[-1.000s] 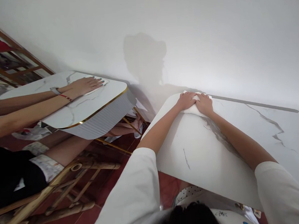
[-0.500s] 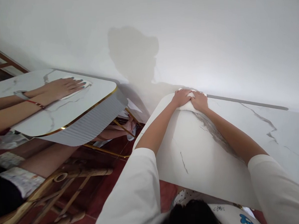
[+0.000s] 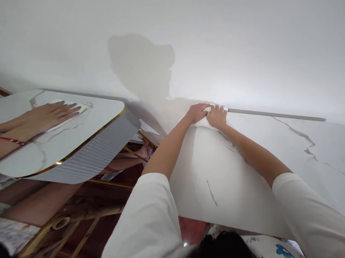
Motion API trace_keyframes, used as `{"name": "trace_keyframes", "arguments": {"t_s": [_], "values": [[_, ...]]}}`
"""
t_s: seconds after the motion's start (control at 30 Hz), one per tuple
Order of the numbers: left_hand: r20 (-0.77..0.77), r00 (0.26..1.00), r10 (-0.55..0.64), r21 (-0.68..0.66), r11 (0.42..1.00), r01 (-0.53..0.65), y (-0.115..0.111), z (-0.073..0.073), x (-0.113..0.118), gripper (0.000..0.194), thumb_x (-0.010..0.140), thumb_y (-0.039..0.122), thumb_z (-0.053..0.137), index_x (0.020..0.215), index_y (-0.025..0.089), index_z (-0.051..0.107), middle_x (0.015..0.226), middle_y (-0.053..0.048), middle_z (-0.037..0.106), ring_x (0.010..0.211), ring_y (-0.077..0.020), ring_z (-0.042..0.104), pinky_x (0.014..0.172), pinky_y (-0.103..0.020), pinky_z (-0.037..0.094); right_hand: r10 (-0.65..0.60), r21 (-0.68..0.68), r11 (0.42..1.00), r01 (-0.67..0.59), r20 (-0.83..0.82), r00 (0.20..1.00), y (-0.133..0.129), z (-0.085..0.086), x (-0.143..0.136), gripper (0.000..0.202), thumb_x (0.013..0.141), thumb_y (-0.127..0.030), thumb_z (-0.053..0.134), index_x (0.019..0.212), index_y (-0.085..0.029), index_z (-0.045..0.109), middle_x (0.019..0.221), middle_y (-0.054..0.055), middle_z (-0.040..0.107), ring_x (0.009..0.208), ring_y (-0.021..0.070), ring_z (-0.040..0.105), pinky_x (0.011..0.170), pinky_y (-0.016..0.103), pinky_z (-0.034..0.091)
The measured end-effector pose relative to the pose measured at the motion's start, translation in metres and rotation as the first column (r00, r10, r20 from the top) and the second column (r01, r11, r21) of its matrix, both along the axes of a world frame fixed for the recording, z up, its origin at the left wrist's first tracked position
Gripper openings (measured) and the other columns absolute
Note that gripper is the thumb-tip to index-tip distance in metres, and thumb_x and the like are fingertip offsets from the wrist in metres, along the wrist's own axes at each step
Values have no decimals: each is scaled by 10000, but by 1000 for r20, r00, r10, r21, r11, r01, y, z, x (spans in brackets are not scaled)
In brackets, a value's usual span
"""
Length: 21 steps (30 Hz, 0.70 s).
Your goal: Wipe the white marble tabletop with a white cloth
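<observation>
Both of my hands rest on a folded white cloth (image 3: pixel 202 122) at the far edge of a white marble-patterned table (image 3: pixel 198 181). My left hand (image 3: pixel 197 113) lies over the cloth's left part, fingers pointing right and curled onto it. My right hand (image 3: pixel 217 116) presses on the cloth's right part, its fingers bent over the far side. The two hands nearly touch at the fingertips. Both arms are stretched forward, and the cloth lies flat under the palms.
A white wall (image 3: pixel 243 44) stands behind the table, with a grey strip (image 3: pixel 276 114) along the far edge. To the left, another person's hands (image 3: pixel 53 114) press a white cloth on a second gold-edged table (image 3: pixel 102 121). A wooden chair (image 3: pixel 70 219) stands below it.
My hands and the cloth have slid a little left along the table's far edge. The view has shifted slightly, and the second table appears further left and lower.
</observation>
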<state>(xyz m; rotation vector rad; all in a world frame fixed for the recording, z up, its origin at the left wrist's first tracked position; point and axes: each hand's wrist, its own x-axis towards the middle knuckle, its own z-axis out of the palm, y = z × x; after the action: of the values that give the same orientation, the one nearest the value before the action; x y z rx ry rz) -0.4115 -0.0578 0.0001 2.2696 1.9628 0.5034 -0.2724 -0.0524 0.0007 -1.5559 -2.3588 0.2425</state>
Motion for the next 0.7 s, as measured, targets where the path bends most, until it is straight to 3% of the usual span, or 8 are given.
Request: {"name": "trace_keyframes", "arguments": {"t_s": [0.4, 0.7], "values": [[-76, 997, -33, -12, 999, 32, -7, -3, 0, 557, 905, 286, 355, 1446, 222, 472, 1522, -45, 483, 1396, -216, 413, 1166, -397, 290, 37, -16, 999, -38, -45, 998, -9, -3, 5, 530, 948, -253, 266, 1435, -131, 438, 1485, 147, 465, 1349, 338, 380, 1086, 505, 286], [-93, 996, -13, -46, 999, 9, -50, 0, 10, 565, 921, 292, 337, 1479, 252, 411, 1566, -52, 413, 1438, -215, 346, 1187, -423, 242, 53, -16, 998, -53, -37, 998, -39, -7, 13, 542, 955, -265, 281, 1473, -157, 401, 1576, 128, 364, 1443, 342, 276, 1115, 543, 265]]}}
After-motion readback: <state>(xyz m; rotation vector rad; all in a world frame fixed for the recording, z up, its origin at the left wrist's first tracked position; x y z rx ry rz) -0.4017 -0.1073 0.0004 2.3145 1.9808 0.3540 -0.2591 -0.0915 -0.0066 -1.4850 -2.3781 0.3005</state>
